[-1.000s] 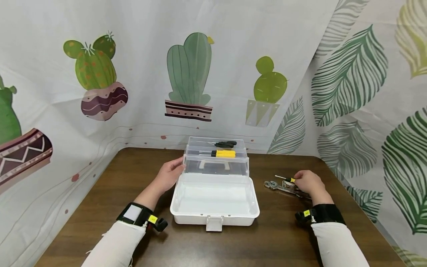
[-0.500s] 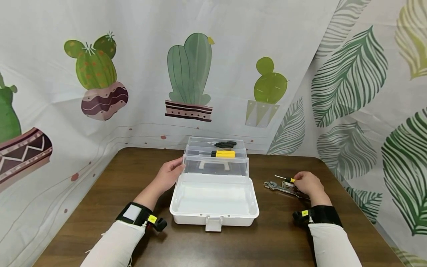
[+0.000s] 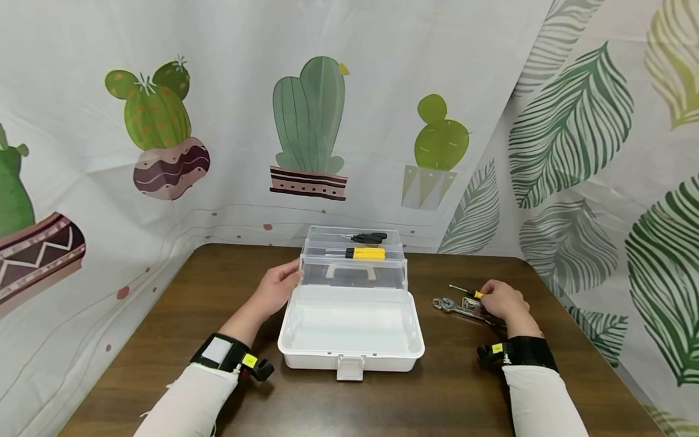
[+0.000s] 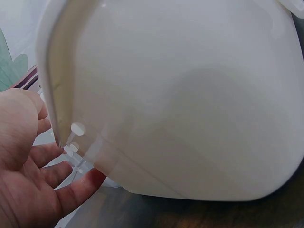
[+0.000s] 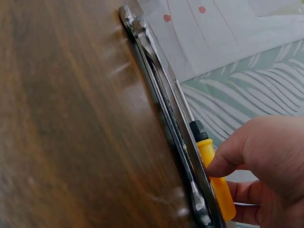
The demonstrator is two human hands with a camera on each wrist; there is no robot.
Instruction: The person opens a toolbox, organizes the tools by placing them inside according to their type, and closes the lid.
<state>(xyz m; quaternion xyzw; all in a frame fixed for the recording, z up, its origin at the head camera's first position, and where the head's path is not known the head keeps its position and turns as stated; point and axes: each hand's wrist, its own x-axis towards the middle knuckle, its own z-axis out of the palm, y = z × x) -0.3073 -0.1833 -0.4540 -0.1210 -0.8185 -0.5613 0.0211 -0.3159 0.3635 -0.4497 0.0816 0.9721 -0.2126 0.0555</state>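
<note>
A white toolbox (image 3: 351, 328) stands open, its clear lid and trays folded up at the back. My left hand (image 3: 275, 285) holds the left side of the raised part by the hinge; in the left wrist view its fingers (image 4: 78, 190) reach past the box's white end wall. On the right, my right hand (image 3: 505, 298) pinches the yellow handle of a small screwdriver (image 5: 216, 183) between thumb and fingers. The screwdriver lies beside metal wrenches (image 5: 164, 99), its shaft pointing left in the head view. Part of the wrenches is hidden under the hand.
Yellow-handled screwdrivers (image 3: 366, 253) lie in the lower clear tray, and a black-handled tool (image 3: 368, 237) in the upper one. A white latch (image 3: 350, 368) hangs at the toolbox front. The brown table (image 3: 437, 394) ends at a printed cloth backdrop (image 3: 235, 109).
My right wrist has shifted slightly left while the fingers stay at the screwdriver. The left hand and the toolbox have kept their places.
</note>
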